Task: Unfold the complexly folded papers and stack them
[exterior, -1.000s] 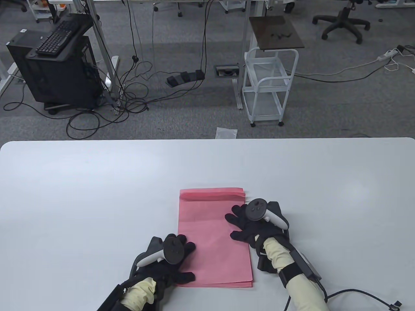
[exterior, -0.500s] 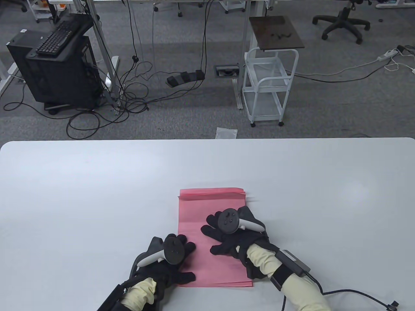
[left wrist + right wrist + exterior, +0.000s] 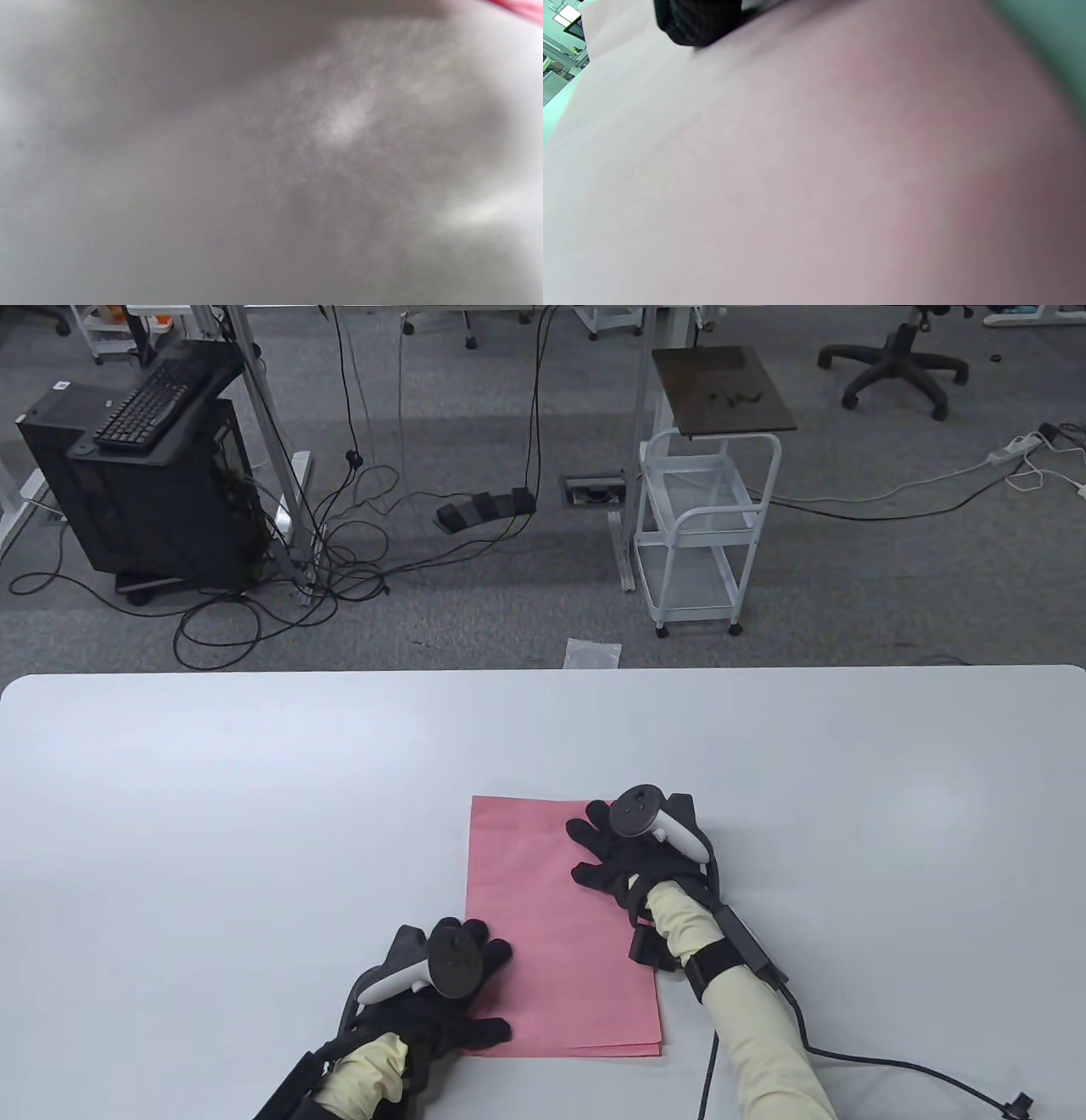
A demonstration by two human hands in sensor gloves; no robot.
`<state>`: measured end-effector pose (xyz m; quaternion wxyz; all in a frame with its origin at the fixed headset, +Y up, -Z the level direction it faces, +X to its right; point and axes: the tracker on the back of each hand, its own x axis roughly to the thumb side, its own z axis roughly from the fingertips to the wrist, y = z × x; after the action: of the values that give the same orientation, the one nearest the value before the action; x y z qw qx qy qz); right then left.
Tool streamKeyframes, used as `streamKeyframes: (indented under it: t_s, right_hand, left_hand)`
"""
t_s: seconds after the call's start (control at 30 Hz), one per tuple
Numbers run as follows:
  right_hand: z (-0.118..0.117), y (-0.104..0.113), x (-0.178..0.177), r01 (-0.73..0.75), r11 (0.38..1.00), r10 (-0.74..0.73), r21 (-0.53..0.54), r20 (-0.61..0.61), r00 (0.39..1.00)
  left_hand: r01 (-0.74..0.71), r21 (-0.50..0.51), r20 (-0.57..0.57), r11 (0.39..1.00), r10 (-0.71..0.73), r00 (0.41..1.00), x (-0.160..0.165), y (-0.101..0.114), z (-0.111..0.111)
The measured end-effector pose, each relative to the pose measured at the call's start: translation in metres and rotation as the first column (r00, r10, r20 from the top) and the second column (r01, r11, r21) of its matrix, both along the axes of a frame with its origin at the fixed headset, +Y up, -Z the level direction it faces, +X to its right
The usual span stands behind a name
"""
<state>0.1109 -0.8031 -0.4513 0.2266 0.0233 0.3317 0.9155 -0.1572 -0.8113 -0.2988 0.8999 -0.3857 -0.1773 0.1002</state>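
A stack of pink paper sheets [image 3: 543, 933] lies flat on the white table [image 3: 212, 814], near the front edge. My left hand [image 3: 475, 984] rests flat on the stack's near left corner, fingers spread. My right hand [image 3: 607, 848] lies flat with spread fingers on the stack's far right part. The right wrist view is filled by the pink paper [image 3: 814, 169] with a black fingertip [image 3: 698, 21] at the top. The left wrist view shows only blurred table and a sliver of pink paper [image 3: 519, 6] at the top right.
A black cable [image 3: 899, 1065] trails from my right forearm across the table's near right. Beyond the far edge are a white cart [image 3: 704, 534], a black computer stand [image 3: 144, 475] and floor cables.
My right hand slid left over the stack, then forward to its far right part. The loose flap at the far edge now lies flat. My left hand has not moved.
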Motion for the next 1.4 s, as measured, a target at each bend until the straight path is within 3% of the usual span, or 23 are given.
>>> streamKeyframes:
  t_s: [0.17, 0.27, 0.4, 0.5, 0.67, 0.73, 0.8, 0.87, 1.07, 1.17, 1.23, 1.33, 1.4]
  right_hand:
    - [-0.003, 0.004, -0.001, 0.009, 0.998, -0.009, -0.057, -0.011, 1.0]
    - [0.004, 0.016, -0.001, 0.059, 0.998, -0.06, -0.026, -0.05, 0.997]
    - [0.049, 0.039, 0.001, 0.113, 0.983, -0.076, 0.148, -0.234, 0.969]
    - [0.091, 0.043, 0.005, 0.012, 0.992, 0.036, 0.127, -0.362, 0.932]
    - [0.133, 0.02, 0.014, -0.122, 0.99, 0.14, 0.073, -0.347, 0.927]
    - [0.138, 0.005, 0.015, -0.201, 0.978, 0.206, 0.052, -0.366, 0.908]
    - [0.137, 0.004, 0.019, -0.094, 0.996, 0.092, 0.008, -0.296, 0.951]
    - [0.136, 0.002, 0.021, -0.089, 0.996, 0.075, -0.032, -0.293, 0.953]
    - [0.137, -0.003, 0.025, 0.009, 1.0, -0.013, -0.017, -0.24, 0.971]
    - [0.137, -0.002, 0.024, -0.008, 1.0, 0.005, -0.012, -0.251, 0.968]
    - [0.137, -0.002, 0.025, -0.004, 1.0, 0.0, -0.016, -0.249, 0.969]
    - [0.137, -0.002, 0.025, 0.004, 1.0, -0.009, -0.018, -0.245, 0.969]
    - [0.137, -0.003, 0.025, 0.012, 1.0, -0.017, -0.02, -0.241, 0.97]
  left_hand:
    - [0.003, 0.004, -0.001, 1.0, -0.003, 1.0, 0.0, 0.0, 0.0]
    - [0.003, 0.004, -0.002, 1.0, -0.003, 1.0, 0.0, 0.0, 0.0]
    - [0.004, 0.008, 0.002, 1.0, -0.004, 1.0, 0.0, 0.0, 0.0]
    - [0.003, 0.006, 0.002, 1.0, -0.003, 1.0, 0.0, 0.0, 0.0]
    - [0.001, 0.004, 0.001, 1.0, -0.001, 1.0, 0.0, 0.0, 0.0]
    - [-0.004, -0.001, 0.003, 1.0, 0.004, 1.0, 0.0, 0.0, 0.0]
    - [-0.007, -0.002, 0.001, 1.0, 0.007, 1.0, 0.0, 0.0, 0.0]
    - [-0.001, 0.009, 0.0, 1.0, 0.001, 1.0, 0.0, 0.0, 0.0]
    - [-0.035, 0.025, -0.011, 0.999, 0.035, 0.999, 0.0, 0.005, -0.003]
    - [0.024, 0.129, -0.062, 0.991, -0.016, 0.998, 0.019, 0.023, -0.004]
    - [0.006, 0.165, 0.011, 0.986, -0.008, 1.0, 0.039, 0.03, 0.001]
    - [-0.06, 0.088, 0.03, 0.994, 0.058, 0.998, 0.066, 0.025, 0.011]
    - [-0.031, 0.064, 0.025, 0.997, 0.029, 0.999, 0.073, 0.016, 0.013]
